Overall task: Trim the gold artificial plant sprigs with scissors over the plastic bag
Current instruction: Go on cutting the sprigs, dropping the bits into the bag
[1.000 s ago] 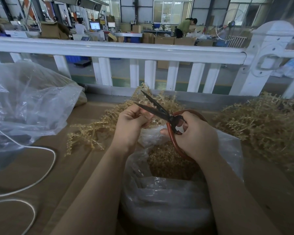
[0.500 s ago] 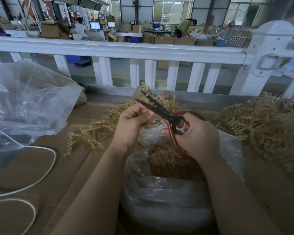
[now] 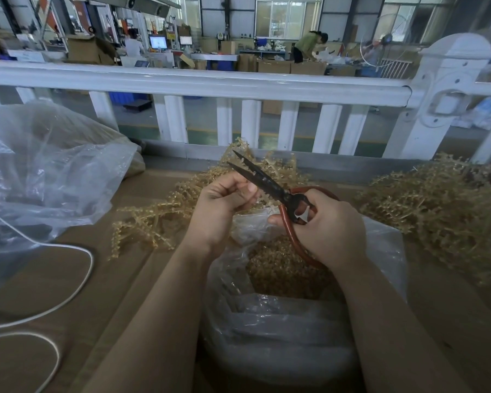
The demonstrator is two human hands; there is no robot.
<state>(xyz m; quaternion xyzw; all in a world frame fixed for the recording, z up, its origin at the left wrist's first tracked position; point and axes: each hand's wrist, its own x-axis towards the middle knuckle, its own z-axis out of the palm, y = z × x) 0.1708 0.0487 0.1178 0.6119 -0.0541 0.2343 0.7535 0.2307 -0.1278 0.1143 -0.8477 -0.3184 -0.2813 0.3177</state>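
Observation:
My right hand (image 3: 323, 225) grips the red looped handles of dark-bladed scissors (image 3: 262, 181), whose blades point up and left, nearly together. My left hand (image 3: 224, 202) is curled beside the blades and pinches something small at the cutting edge; the piece itself is mostly hidden by my fingers. Both hands hover over an open clear plastic bag (image 3: 281, 330) holding gold trimmings (image 3: 281, 268). Gold sprigs (image 3: 153, 217) lie behind and left of my hands on the brown table.
A larger pile of gold sprigs (image 3: 442, 211) lies at the right. A crumpled clear bag (image 3: 48, 171) sits at the left, with a white cable (image 3: 68, 285) looping over the table. A white railing (image 3: 199, 80) runs along the far edge.
The scissor blades have closed a little. Both hands have stayed almost in place over the bag.

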